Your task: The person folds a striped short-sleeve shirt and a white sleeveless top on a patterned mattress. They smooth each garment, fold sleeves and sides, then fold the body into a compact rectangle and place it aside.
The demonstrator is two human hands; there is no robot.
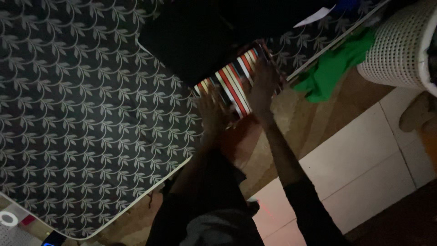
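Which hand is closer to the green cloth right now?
Right. The right hand rests on the striped fabric, just left of the green cloth in the picture. The left hand sits farther away, on the striped fabric's lower left edge beside the leaf-patterned mattress.

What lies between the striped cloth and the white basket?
In the head view, a green cloth lies between the striped cloth and the white basket, draped over the mattress's edge.

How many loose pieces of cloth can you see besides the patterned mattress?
2: a striped multicolour cloth under both hands at the mattress edge, and a green cloth beside the white lattice plastic basket. Dark areas may hide more.
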